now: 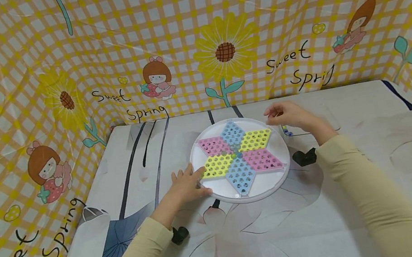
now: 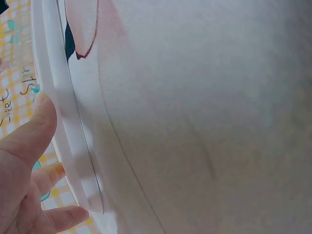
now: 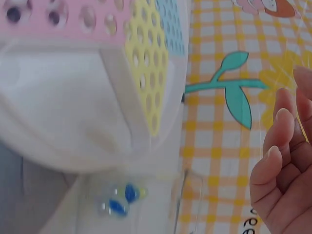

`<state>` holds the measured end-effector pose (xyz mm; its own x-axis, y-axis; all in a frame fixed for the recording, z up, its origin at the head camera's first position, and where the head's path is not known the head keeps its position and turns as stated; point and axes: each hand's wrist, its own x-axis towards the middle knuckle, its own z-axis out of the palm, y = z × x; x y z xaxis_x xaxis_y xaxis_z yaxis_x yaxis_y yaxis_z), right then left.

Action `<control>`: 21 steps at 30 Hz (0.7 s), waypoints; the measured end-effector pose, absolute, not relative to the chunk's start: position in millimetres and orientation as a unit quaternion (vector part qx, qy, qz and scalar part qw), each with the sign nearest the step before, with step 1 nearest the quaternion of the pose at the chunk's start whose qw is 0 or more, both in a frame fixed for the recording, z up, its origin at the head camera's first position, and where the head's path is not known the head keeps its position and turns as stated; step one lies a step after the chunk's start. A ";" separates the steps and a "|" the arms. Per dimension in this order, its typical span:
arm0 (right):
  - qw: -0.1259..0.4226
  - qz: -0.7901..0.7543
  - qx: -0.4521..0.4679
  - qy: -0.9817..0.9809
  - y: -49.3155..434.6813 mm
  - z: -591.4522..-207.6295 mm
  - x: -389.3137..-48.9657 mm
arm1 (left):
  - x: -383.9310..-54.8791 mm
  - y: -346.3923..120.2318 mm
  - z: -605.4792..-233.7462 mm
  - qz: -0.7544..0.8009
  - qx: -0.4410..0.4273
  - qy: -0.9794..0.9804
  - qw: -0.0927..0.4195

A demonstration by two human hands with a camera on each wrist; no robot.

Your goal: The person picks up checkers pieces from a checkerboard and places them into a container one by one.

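Note:
A round white Chinese checkers board (image 1: 221, 189) lies on the table, with a star of pink, yellow and blue perforated sections. Several marbles (image 1: 237, 154) sit around its middle. My left hand (image 1: 187, 186) rests at the board's left edge, fingers spread; its thumb (image 2: 40, 127) touches the white rim in the left wrist view. Off the board's upper right edge, my right hand (image 1: 288, 115) is raised with loosely bent fingers and no visible object in them. Below it, blue and yellowish marbles (image 3: 117, 207) lie in a clear tray (image 3: 187, 195).
The table (image 1: 369, 210) has a cloth printed with flowers and dark lines. A yellow checked sheet (image 1: 172, 29) with sunflowers hangs as a wall behind and at the sides. Black straps or mounts (image 1: 304, 157) show by both wrists.

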<state>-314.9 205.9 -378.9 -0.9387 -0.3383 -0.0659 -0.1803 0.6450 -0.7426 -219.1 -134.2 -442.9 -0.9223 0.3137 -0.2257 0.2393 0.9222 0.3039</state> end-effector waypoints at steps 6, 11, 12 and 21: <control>0.109 -0.405 -0.163 0.893 190.5 -383.7 -315.2 | -219.1 -134.5 -443.3 0.136 0.142 0.971 0.136; 0.117 -0.411 -0.176 0.887 179.0 -388.1 -314.9 | -219.2 -134.4 -443.1 0.136 0.143 0.971 0.136; 0.118 -0.413 -0.179 0.885 176.6 -389.0 -314.7 | -219.2 -134.4 -443.2 0.136 0.142 0.971 0.137; 0.136 -0.433 -0.187 0.871 157.7 -404.5 -317.5 | -218.7 -134.1 -443.0 0.135 0.145 0.971 0.137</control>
<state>-317.5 157.7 -404.5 -0.8935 -0.4428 -0.0751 -0.2075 0.5552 -0.8054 -218.7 -134.1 -443.0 -0.9208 0.3175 -0.2266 0.2438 0.9219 0.3013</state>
